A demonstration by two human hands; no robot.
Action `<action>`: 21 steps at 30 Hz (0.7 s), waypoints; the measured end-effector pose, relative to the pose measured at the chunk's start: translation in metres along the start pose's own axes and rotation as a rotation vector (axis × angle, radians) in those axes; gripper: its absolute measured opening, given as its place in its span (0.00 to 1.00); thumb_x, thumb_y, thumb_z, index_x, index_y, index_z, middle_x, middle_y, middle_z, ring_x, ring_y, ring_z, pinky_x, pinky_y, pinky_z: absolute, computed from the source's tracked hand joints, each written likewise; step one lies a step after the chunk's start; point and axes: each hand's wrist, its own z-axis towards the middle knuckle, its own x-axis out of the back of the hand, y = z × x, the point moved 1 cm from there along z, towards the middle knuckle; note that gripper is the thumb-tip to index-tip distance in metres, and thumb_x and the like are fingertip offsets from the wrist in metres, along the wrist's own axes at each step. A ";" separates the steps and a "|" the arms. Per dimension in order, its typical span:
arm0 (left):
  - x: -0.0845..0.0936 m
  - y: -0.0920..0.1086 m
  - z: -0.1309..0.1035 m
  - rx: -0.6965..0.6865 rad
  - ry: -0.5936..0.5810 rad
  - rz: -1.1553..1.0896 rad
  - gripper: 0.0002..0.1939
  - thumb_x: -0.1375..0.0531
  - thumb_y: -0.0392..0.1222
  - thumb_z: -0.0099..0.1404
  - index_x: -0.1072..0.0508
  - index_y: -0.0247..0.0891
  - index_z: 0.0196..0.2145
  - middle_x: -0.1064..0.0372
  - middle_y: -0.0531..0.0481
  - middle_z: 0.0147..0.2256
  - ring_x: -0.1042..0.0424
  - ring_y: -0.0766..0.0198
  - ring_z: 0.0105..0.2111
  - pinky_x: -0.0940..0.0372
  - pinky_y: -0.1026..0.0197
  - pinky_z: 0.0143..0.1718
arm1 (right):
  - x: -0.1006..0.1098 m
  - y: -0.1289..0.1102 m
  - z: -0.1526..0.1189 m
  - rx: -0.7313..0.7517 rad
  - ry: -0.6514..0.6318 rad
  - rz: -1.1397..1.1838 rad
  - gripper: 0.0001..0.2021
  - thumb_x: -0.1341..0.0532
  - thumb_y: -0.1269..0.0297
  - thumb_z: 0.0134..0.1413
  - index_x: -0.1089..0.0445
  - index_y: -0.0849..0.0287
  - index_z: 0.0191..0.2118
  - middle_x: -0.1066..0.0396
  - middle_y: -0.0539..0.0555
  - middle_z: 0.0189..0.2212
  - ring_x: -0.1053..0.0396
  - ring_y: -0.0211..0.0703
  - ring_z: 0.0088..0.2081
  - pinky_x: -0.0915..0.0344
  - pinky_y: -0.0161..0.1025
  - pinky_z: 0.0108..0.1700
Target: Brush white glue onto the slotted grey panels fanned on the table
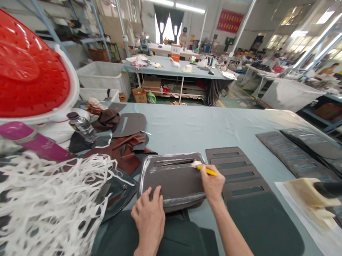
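Observation:
A dark grey leather-like panel (173,182) with rounded corners lies in front of me, on top of a stack of similar pieces. White smears run along its edges, and a long slot (174,162) crosses its upper part. My right hand (213,181) grips a yellow-handled brush (209,170). The brush's white-coated tip touches the panel by the right end of the slot. My left hand (150,221) rests on the panel's lower left edge, fingers stretched out and holding nothing. Just right of the panel lie slotted grey pieces (235,166) over a dark green piece (263,222).
White strips (47,201) are heaped at left, near a purple bottle (34,141), a clear bottle (82,126) and brown scraps (120,152). A red and white fan-like object (27,65) looms above. More panels (291,151) and a cream block (308,194) lie right.

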 end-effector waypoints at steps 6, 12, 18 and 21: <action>-0.003 0.007 0.000 -0.013 0.016 0.065 0.18 0.51 0.43 0.65 0.32 0.46 0.51 0.39 0.41 0.52 0.40 0.47 0.47 0.46 0.44 0.46 | -0.032 -0.047 -0.007 0.155 -0.101 0.180 0.12 0.45 0.60 0.57 0.27 0.59 0.32 0.26 0.54 0.29 0.30 0.39 0.29 0.37 0.33 0.35; -0.002 0.006 -0.002 -0.006 0.027 0.089 0.18 0.52 0.43 0.66 0.33 0.47 0.52 0.38 0.43 0.51 0.39 0.49 0.45 0.46 0.45 0.46 | -0.072 -0.054 -0.010 0.169 -0.252 0.165 0.10 0.44 0.60 0.55 0.26 0.57 0.32 0.26 0.52 0.27 0.30 0.38 0.27 0.37 0.31 0.34; 0.009 0.020 0.007 0.017 -0.020 0.151 0.17 0.52 0.45 0.66 0.31 0.43 0.48 0.37 0.41 0.47 0.38 0.48 0.44 0.46 0.45 0.46 | 0.017 0.041 0.042 -0.087 0.087 -0.006 0.17 0.47 0.53 0.57 0.27 0.60 0.37 0.28 0.53 0.24 0.32 0.38 0.24 0.39 0.32 0.29; 0.007 0.042 0.019 -0.014 -0.117 0.019 0.16 0.52 0.45 0.66 0.30 0.39 0.44 0.36 0.40 0.44 0.37 0.49 0.43 0.43 0.47 0.44 | 0.033 0.059 0.037 -0.167 -0.007 0.051 0.18 0.49 0.54 0.59 0.31 0.58 0.46 0.27 0.53 0.25 0.31 0.39 0.24 0.38 0.32 0.29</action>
